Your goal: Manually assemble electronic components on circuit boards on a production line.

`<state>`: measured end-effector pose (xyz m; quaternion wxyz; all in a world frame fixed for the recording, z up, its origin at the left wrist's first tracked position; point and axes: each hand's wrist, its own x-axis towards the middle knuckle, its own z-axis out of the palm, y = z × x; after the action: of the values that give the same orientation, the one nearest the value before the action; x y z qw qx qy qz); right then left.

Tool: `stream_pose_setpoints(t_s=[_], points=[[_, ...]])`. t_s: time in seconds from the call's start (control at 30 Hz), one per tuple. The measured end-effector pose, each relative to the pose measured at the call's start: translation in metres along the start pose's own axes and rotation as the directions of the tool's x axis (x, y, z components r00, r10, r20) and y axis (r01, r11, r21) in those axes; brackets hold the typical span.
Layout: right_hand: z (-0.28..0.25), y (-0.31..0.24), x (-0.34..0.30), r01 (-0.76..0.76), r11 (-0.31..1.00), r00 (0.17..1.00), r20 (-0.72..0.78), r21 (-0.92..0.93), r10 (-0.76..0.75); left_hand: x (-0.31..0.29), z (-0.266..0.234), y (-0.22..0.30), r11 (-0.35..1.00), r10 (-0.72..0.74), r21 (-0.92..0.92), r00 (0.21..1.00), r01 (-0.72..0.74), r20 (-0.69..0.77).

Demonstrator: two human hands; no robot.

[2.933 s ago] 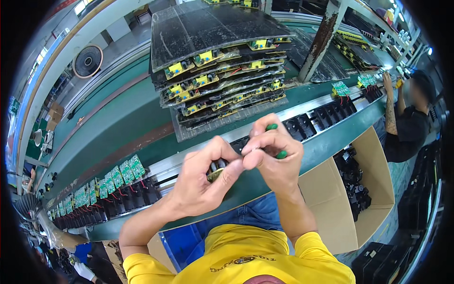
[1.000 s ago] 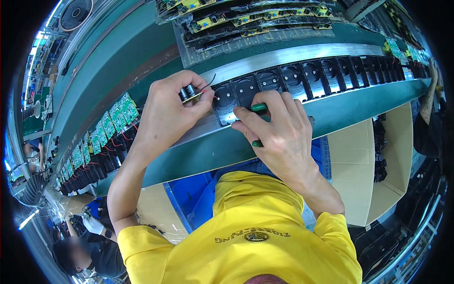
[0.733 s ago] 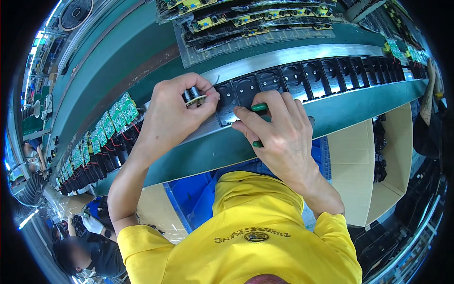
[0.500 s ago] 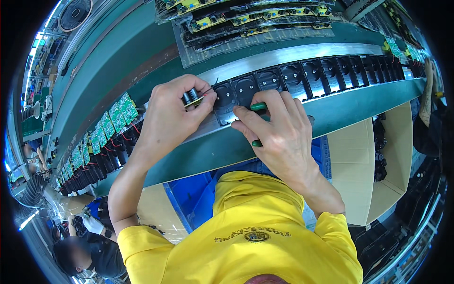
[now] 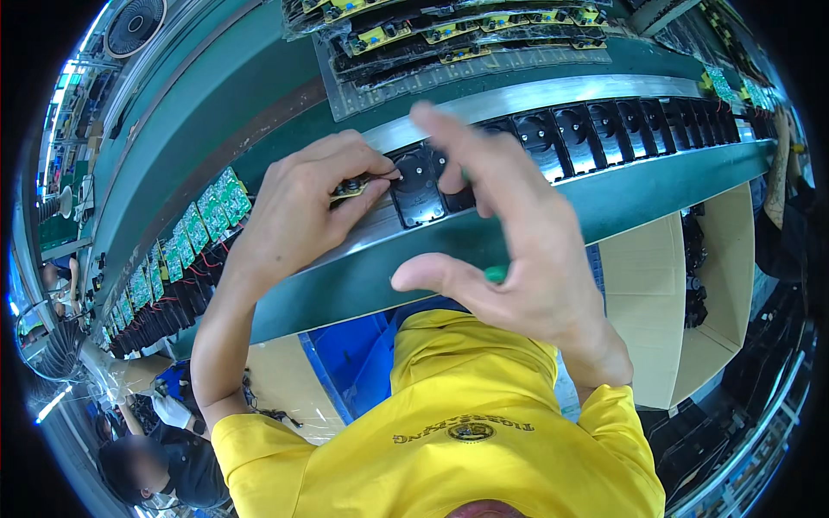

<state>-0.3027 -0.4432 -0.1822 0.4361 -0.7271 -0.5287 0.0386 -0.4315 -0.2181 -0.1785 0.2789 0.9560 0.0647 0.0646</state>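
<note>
My left hand [image 5: 298, 207] pinches a small circuit board with a dark round part [image 5: 354, 186] at its fingertips. It holds the board against the left edge of a black plastic housing [image 5: 419, 190] on the metal rail. My right hand [image 5: 518, 242] is raised just above that housing, index finger and thumb spread. A green-handled tool [image 5: 495, 274] shows under its palm, mostly hidden by the hand.
A row of black housings [image 5: 622, 129] runs along the rail [image 5: 553, 91] to the right. Stacked trays of yellow-tagged parts [image 5: 432, 34] lie beyond it. Green circuit boards [image 5: 203, 220] line the left. A cardboard box [image 5: 682, 293] stands below right. One person crouches at lower left [image 5: 164, 466]; another person's arm [image 5: 781, 164] is at right.
My right hand has lifted off the housing and spread its fingers. My left hand has brought the small board down to the housing's edge.
</note>
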Motion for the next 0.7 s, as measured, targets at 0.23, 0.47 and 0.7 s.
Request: stream_pose_setpoints(t_s=[0.23, 0.47, 0.7], points=[[0.028, 0.013, 0.062, -0.006, 0.427, 0.970, -0.099, 0.904, 0.222, 0.002, -0.003, -0.009, 0.948, 0.234, 0.216, 0.972, -0.235, 0.030], [0.064, 0.025, 0.074, 0.054, 0.194, 0.913, -0.127, 0.979, 0.388, 0.003, 0.008, -0.015, 0.905, 0.316, 0.301, 0.949, -0.300, -0.002], [0.078, 0.014, 0.081, -0.011, 0.279, 0.921, -0.099, 0.960, 0.376, 0.001, 0.007, -0.014, 0.933, 0.327, 0.189, 0.940, -0.306, -0.091]])
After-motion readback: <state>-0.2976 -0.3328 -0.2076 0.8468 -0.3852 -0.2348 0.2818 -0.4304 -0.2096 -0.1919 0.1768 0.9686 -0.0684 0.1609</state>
